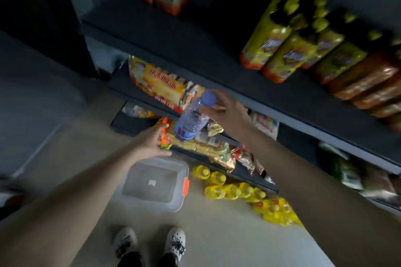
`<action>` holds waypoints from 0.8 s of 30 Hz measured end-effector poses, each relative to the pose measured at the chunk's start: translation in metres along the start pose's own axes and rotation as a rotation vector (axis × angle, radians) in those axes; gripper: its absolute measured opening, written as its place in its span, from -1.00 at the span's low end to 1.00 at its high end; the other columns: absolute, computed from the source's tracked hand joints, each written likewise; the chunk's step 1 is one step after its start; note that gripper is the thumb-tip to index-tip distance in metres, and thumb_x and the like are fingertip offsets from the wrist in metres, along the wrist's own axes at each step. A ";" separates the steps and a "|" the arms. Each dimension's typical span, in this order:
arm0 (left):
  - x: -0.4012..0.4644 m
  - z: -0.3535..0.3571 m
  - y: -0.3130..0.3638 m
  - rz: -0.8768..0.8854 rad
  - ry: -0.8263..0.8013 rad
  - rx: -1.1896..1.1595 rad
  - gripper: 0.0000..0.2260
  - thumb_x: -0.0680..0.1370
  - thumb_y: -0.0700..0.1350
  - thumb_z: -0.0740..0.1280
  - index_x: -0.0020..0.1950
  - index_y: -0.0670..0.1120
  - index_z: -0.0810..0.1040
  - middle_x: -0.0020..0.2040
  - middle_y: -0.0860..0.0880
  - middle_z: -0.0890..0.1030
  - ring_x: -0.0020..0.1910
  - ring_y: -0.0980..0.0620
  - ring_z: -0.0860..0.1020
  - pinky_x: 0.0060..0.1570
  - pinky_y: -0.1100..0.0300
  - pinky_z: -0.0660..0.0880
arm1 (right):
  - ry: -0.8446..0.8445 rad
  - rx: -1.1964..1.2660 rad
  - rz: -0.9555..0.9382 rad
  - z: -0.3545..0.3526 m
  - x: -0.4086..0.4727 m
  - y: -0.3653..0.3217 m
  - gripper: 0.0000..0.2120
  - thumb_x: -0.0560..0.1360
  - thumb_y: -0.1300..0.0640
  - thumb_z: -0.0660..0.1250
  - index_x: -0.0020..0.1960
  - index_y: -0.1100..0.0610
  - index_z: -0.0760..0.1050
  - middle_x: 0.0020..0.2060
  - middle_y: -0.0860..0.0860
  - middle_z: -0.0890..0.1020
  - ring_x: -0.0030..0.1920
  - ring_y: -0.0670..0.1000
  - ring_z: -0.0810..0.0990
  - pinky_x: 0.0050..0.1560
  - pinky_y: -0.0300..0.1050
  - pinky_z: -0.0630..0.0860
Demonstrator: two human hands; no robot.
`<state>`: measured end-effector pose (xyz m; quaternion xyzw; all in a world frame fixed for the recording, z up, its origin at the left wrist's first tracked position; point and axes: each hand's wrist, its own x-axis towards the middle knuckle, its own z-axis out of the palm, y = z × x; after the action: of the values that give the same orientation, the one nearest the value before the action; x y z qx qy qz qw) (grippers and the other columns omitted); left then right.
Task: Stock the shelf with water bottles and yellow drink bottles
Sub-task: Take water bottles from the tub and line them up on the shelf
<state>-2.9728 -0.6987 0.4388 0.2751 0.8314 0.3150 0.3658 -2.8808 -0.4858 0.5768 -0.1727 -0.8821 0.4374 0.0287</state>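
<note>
A clear water bottle [192, 118] with a blue cap and blue label hangs in the air in front of the dark shelf [195, 50]. My right hand [227, 110] grips it near the neck and cap. My left hand [152, 141] is spread open below and to the left of the bottle, not touching it. Several yellow drink bottles [280, 34] stand on the upper shelf board at the right. More yellow bottles [234, 191] lie in a row on the floor at the foot of the shelf.
An empty clear plastic bin [138, 199] with an orange latch sits on the floor under my left hand. Snack packets [160, 84] fill the lower shelves. Brown packs [368, 84] lie on the upper board at far right. My white shoes [149, 243] stand below.
</note>
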 end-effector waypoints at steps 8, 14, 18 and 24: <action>-0.049 -0.098 0.160 0.375 0.182 0.006 -0.42 0.36 0.15 0.55 0.31 0.05 0.46 0.09 0.14 0.62 0.03 0.16 0.59 -0.04 0.28 0.51 | 0.218 -0.047 -0.206 -0.116 -0.014 -0.156 -0.70 0.58 0.00 0.35 0.27 0.04 0.44 0.02 0.04 0.63 0.02 -0.01 0.62 0.06 -0.05 0.57; -0.083 -0.141 0.251 0.529 0.262 0.060 -0.48 0.39 0.26 0.49 0.28 0.14 0.48 -0.03 0.16 0.65 -0.12 0.26 0.59 -0.07 0.28 0.53 | 0.484 -0.027 -0.240 -0.173 -0.036 -0.233 -0.81 0.61 -0.10 0.25 0.16 -0.04 0.45 -0.05 -0.07 0.62 -0.06 -0.12 0.59 -0.08 -0.24 0.50; -0.101 -0.162 0.313 0.634 0.302 0.086 -0.53 0.42 0.26 0.46 0.26 0.15 0.49 -0.14 0.20 0.63 -0.24 0.31 0.57 -0.24 0.37 0.42 | 0.594 -0.060 -0.238 -0.207 -0.055 -0.260 -0.64 0.62 -0.15 0.23 0.33 0.00 0.37 -0.07 -0.16 0.50 -0.10 -0.19 0.49 -0.15 -0.35 0.39; -0.100 -0.171 0.380 0.713 0.290 0.208 -0.52 0.42 0.30 0.43 0.26 0.14 0.52 -0.04 0.16 0.66 -0.21 0.27 0.58 -0.23 0.34 0.41 | 0.636 -0.045 -0.186 -0.249 -0.067 -0.253 -0.18 0.50 -0.15 0.40 0.56 0.00 0.00 0.16 -0.07 0.54 0.08 -0.04 0.57 0.01 -0.11 0.56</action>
<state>-2.9620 -0.5754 0.8493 0.5349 0.7541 0.3721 0.0826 -2.8382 -0.4590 0.9344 -0.2199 -0.8504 0.3372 0.3388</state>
